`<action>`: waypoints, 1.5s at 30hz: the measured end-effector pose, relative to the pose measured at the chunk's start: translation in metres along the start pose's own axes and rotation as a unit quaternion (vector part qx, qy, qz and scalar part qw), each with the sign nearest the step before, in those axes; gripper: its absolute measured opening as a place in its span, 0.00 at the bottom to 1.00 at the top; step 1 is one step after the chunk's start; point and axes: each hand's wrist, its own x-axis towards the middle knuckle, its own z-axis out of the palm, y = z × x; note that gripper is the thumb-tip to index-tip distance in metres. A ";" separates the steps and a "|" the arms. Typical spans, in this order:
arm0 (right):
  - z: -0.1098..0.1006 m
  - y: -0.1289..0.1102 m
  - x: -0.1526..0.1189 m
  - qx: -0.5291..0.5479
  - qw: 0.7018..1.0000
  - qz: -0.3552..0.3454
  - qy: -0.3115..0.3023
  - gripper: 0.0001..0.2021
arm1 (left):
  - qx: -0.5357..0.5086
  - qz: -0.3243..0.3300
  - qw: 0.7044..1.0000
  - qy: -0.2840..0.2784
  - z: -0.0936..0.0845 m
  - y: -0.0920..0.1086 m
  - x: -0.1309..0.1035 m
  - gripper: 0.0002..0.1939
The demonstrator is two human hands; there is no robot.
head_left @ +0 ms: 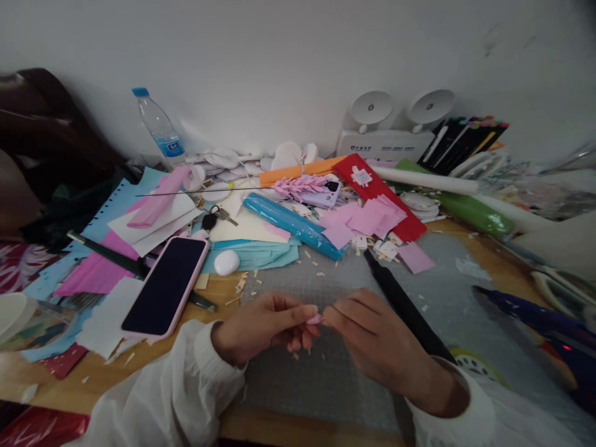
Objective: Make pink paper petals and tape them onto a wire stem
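Observation:
Both hands meet over the grey cutting mat [279, 397] near the front of the table. My left hand [274, 323] pinches a small piece of pink paper [315, 320] between thumb and fingers. The fingertips of my right hand [372, 329] close on the other end of that piece. Most of the paper is hidden by the fingers. Beyond the hands lie several pink paper squares [367, 217], some overlapping a red sheet [386, 205]. A pink paper flower spike [300, 186] on a thin dark stem lies farther back.
A phone [165, 288] lies left of my hands, near a white oval case [226, 263]. A blue roll [293, 225] crosses the middle. A black roll [405, 304] and a blue glue gun [535, 316] lie right. A water bottle [161, 127] and twin-headed lamp [384, 143] stand behind.

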 end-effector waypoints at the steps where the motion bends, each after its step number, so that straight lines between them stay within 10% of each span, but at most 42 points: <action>1: 0.000 0.000 0.000 0.014 1.000 0.011 0.001 0.16 | 0.005 0.011 1.000 0.005 0.000 0.001 0.000 0.16; 7: -0.005 -0.006 0.004 0.198 0.967 0.159 0.023 0.12 | 0.163 0.205 0.959 0.104 0.004 0.000 0.001 0.06; 13: 0.003 -0.006 0.006 0.480 0.797 0.363 -0.040 0.15 | 0.395 0.485 0.772 0.115 0.001 -0.006 0.000 0.06; 15: 0.004 -0.006 0.007 0.499 0.784 0.368 -0.026 0.15 | 0.348 0.454 0.812 0.119 0.002 -0.005 -0.001 0.03; 20: -0.003 -0.009 0.007 0.315 0.912 0.248 0.083 0.09 | 0.036 0.153 0.987 0.035 0.003 0.002 -0.002 0.25; 23: -0.003 -0.010 0.002 0.193 0.968 0.129 0.100 0.08 | -0.034 -0.047 0.996 -0.067 -0.001 0.003 -0.002 0.36; 26: 0.001 -0.008 -0.002 0.080 0.993 0.034 0.080 0.09 | -0.026 -0.103 0.989 -0.101 -0.004 0.003 -0.003 0.29; 37: 0.003 -0.005 -0.001 0.151 0.985 0.069 0.047 0.12 | 0.100 0.074 0.992 0.025 0.003 0.003 -0.003 0.10; 45: -0.004 -0.013 0.007 0.331 0.913 0.228 0.063 0.10 | 0.257 0.327 0.900 0.131 0.010 0.000 -0.005 0.07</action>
